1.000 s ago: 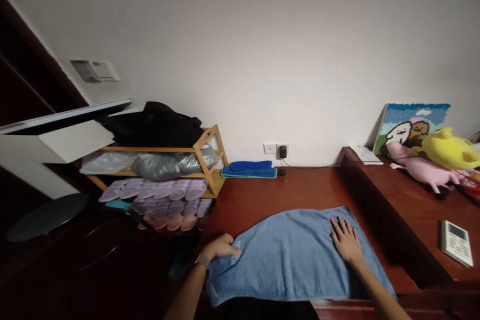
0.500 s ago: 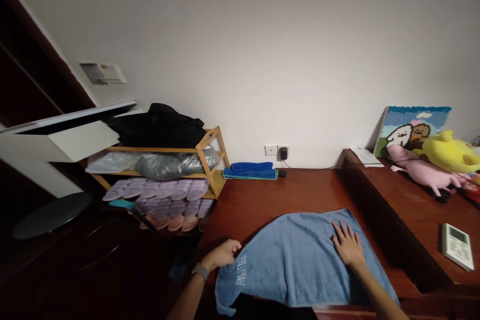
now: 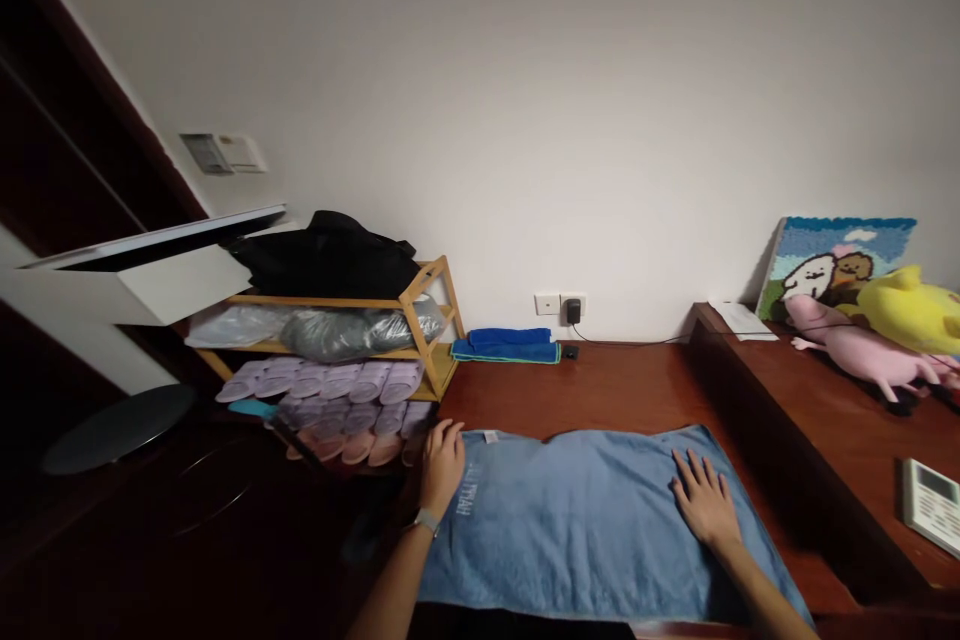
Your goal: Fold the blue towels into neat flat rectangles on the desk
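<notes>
Pale wall (image 3: pixel 487 120) fills most of the background, and below it extends a reddish-brown wooden table (image 3: pixel 615 385). At the left of this table stands a wooden rack (image 3: pixel 337 302), carrying a black bag (image 3: pixel 330 260) on its top and rows of slippers (image 3: pixel 330 380) lower down. On the near part of the table lies the blue towel (image 3: pixel 577 520), spread out, with some soft wrinkles. Next in size is a folded dark-blue cloth (image 3: pixel 506 347), which rests by the wall. The right hand (image 3: pixel 705 500) lies flat on the towel, its fingers spread wide. The left hand (image 3: pixel 442 465) is at the far left corner of the towel, its fingers close together; whether they pinch the fabric, I cannot tell from this angle. Smallest are a black plug (image 3: pixel 573 312) in the wall socket and a white tag (image 3: pixel 491 437) on the towel's far edge.
</notes>
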A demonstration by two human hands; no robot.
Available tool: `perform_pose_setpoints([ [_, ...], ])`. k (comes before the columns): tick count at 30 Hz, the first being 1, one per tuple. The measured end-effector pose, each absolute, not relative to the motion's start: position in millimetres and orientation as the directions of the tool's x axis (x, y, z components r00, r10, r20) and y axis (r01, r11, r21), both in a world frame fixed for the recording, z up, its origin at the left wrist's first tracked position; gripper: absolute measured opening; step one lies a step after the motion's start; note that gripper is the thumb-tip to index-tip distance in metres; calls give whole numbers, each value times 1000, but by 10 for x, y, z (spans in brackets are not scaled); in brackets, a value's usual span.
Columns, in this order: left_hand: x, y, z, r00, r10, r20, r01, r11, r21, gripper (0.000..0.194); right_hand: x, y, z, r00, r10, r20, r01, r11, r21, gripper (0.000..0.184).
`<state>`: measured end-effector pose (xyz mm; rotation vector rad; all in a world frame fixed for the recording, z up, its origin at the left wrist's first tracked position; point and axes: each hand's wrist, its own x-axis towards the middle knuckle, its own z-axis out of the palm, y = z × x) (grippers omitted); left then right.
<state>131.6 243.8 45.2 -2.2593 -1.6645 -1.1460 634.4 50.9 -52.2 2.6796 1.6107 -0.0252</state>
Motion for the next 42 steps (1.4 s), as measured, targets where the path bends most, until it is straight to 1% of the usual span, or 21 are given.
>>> perform_pose_setpoints([
  [2, 1367, 2375, 221, 154, 812, 563, 880, -372, 295, 35, 6343, 513, -537, 470, 882, -14, 882, -470, 2, 65],
  [4, 1395, 2316, 44, 221, 842, 493, 884, -386, 263, 34, 6348, 513, -544, 470, 883, -4, 883, -470, -6, 66],
  [8, 1400, 2340, -79, 320, 871, 373, 896, -406, 180, 36, 6363, 538, -459, 473, 881, -20, 881, -474, -12, 67],
  [11, 1399, 2468, -46, 292, 904, 313, 933, -341, 115, 41, 6343, 636, -306, 495, 869, -17, 868, -495, -30, 66],
  [14, 1388, 2596, -51, 260, 915, 308, 956, -290, 53, 44, 6294, 804, -194, 459, 887, 56, 888, -456, -49, 62],
  [15, 1378, 2629, -74, 259, 913, 317, 958, -284, 35, 44, 6281, 865, -186, 438, 898, 51, 898, -435, -56, 61],
  [17, 1352, 2687, -143, 246, 916, 316, 964, -264, 14, 47, 6272, 975, -221, 422, 906, -14, 904, -422, -67, 61],
  [19, 1327, 2741, -213, 216, 935, 281, 974, -228, 10, 51, 6292, 1056, -296, 451, 889, -77, 888, -455, -64, 61],
  [23, 1332, 2866, -249, 187, 958, 216, 981, -193, 7, 54, 6362, 1159, -404, 537, 842, -58, 840, -540, -59, 65],
  [25, 1364, 2921, -222, 199, 954, 224, 978, -207, 13, 53, 6377, 1202, -396, 566, 822, -69, 820, -569, -60, 67],
  [28, 1413, 2951, -193, 249, 919, 307, 962, -270, 28, 52, 6389, 1242, -344, 598, 797, -86, 797, -603, -46, 71],
  [29, 1421, 2944, -197, 267, 902, 340, 954, -298, 40, 53, 6402, 1241, -330, 589, 806, -63, 805, -592, -47, 71],
  [31, 1421, 2914, -230, 302, 880, 368, 933, -352, 77, 53, 6455, 1213, -325, 510, 860, 13, 860, -509, -47, 68],
  [33, 1404, 2876, -280, 339, 882, 328, 913, -392, 111, 53, 6543, 1161, -351, 435, 899, 53, 900, -434, -27, 65],
  [34, 1393, 2861, -303, 353, 887, 299, 908, -401, 119, 52, 6595, 1134, -374, 432, 901, 46, 902, -432, -15, 64],
  [36, 1379, 2847, -337, 364, 894, 260, 908, -403, 117, 52, 6691, 1098, -426, 490, 872, 2, 872, -490, -2, 64],
  [38, 1385, 2857, -345, 347, 901, 259, 917, -384, 107, 53, 6758, 1096, -474, 549, 835, -32, 835, -550, -6, 65],
  [42, 1452, 2925, -320, 296, 913, 281, 934, -338, 113, 53, 6777, 1175, -513, 604, 796, -38, 796, -605, -22, 70],
])
